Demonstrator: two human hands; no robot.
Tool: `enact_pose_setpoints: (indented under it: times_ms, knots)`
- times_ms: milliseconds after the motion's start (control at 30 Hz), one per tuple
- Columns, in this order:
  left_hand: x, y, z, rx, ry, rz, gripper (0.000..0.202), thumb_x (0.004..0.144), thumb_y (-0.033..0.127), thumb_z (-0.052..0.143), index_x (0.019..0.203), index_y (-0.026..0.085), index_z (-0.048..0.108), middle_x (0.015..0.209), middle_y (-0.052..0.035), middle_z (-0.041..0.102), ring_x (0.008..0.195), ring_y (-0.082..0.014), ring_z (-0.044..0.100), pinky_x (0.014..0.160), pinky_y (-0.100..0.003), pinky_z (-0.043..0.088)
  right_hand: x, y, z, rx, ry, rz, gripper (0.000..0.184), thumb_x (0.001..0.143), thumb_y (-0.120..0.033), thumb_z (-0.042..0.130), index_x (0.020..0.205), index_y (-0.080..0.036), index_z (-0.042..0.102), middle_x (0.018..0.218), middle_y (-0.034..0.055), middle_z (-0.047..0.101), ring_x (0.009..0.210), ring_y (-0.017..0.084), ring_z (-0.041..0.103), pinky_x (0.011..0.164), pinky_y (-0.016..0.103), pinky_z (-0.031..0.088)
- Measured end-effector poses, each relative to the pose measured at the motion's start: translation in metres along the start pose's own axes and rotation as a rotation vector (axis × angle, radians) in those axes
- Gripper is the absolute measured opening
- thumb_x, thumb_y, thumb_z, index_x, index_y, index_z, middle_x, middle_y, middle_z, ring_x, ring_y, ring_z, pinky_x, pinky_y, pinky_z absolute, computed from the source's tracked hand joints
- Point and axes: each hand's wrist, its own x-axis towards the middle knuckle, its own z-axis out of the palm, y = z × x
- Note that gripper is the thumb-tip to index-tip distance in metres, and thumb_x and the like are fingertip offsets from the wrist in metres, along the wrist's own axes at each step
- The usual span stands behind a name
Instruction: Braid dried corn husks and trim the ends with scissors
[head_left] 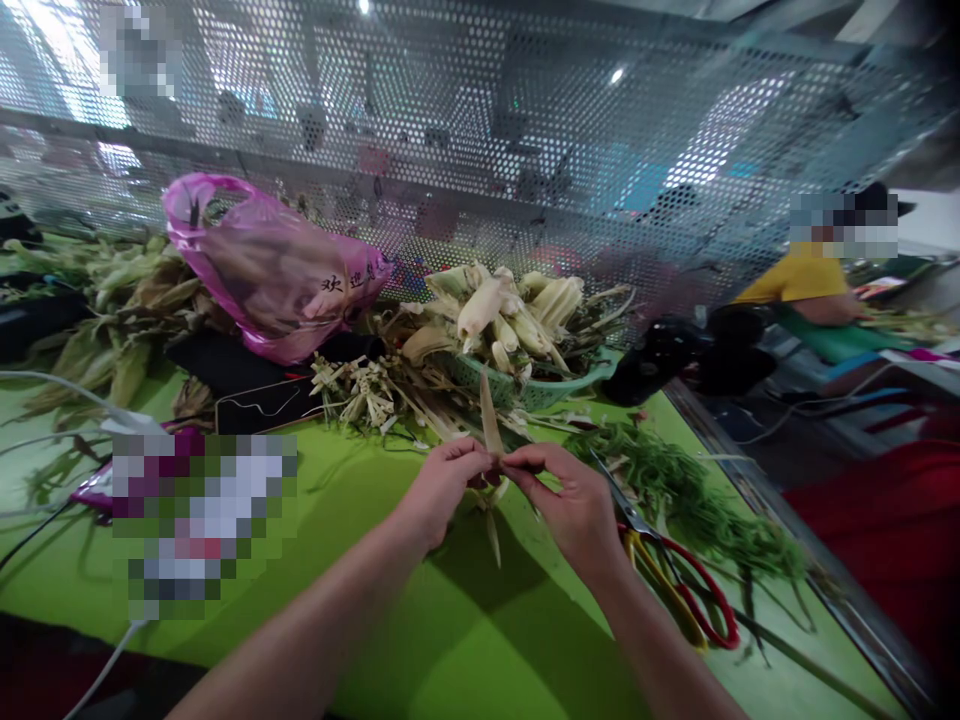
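My left hand (444, 482) and my right hand (568, 498) meet over the green table (465, 640), both pinched on a narrow pale strip of corn husk (490, 420) that stands up between the fingertips. A short end of the strip hangs below the hands. Scissors (675, 575) with red and yellow handles lie on the table just right of my right hand.
A green basket (555, 385) heaped with husked corn stands behind the hands. Cut husk scraps (367, 395), a pink plastic bag (270, 270) and unhusked corn (112, 300) lie at left. Green stems (690, 500) are piled at right. A perforated metal screen (480, 120) backs the table; a person in yellow (802, 280) sits beyond.
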Motion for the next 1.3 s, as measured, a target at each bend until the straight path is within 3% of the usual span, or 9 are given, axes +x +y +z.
enact_pose_setpoints:
  times_ms: [267, 600, 933, 1100, 1300]
  knots:
    - [0.002, -0.003, 0.000, 0.028, 0.012, -0.006, 0.003, 0.071, 0.017, 0.060, 0.069, 0.016, 0.059, 0.071, -0.0013, 0.059, 0.070, -0.0122, 0.053, 0.068, -0.026, 0.036, 0.002, -0.003, 0.000, -0.048, -0.039, 0.037, 0.008, 0.085, -0.028, 0.062, 0.080, -0.021, 0.066, 0.079, 0.0028, 0.066, 0.075, 0.019, 0.062, 0.069, 0.030, 0.047]
    - [-0.002, 0.002, 0.004, 0.205, -0.016, 0.082, 0.013, 0.074, 0.027, 0.062, 0.067, 0.016, 0.058, 0.065, 0.0024, 0.052, 0.064, -0.0107, 0.045, 0.065, -0.025, 0.033, -0.001, -0.006, 0.001, -0.009, -0.046, 0.162, 0.013, 0.087, -0.031, 0.059, 0.080, -0.019, 0.060, 0.071, -0.0004, 0.059, 0.067, 0.015, 0.055, 0.061, 0.025, 0.043]
    - [0.000, -0.001, 0.002, 0.034, 0.028, 0.024, 0.012, 0.071, 0.020, 0.057, 0.061, 0.015, 0.054, 0.060, 0.0010, 0.051, 0.060, -0.0099, 0.043, 0.062, -0.025, 0.032, -0.001, 0.002, 0.002, -0.019, 0.009, -0.072, 0.004, 0.085, -0.021, 0.064, 0.087, -0.022, 0.067, 0.083, 0.0022, 0.066, 0.078, 0.017, 0.062, 0.073, 0.029, 0.049]
    - [0.002, -0.005, 0.000, 0.041, 0.019, 0.000, 0.005, 0.070, 0.019, 0.057, 0.067, 0.016, 0.057, 0.069, -0.0016, 0.057, 0.066, -0.0116, 0.048, 0.066, -0.026, 0.034, 0.001, 0.004, 0.001, -0.059, -0.009, -0.071, 0.005, 0.086, -0.023, 0.063, 0.085, -0.022, 0.067, 0.082, 0.0030, 0.067, 0.077, 0.018, 0.063, 0.071, 0.030, 0.049]
    - [0.004, -0.008, 0.000, 0.020, 0.075, 0.033, 0.005, 0.067, 0.018, 0.060, 0.067, 0.017, 0.055, 0.067, 0.0008, 0.053, 0.065, -0.0108, 0.047, 0.065, -0.026, 0.035, -0.002, 0.002, 0.003, -0.071, -0.072, 0.045, 0.010, 0.088, -0.029, 0.060, 0.084, -0.020, 0.063, 0.082, 0.0027, 0.063, 0.077, 0.018, 0.058, 0.070, 0.029, 0.045]
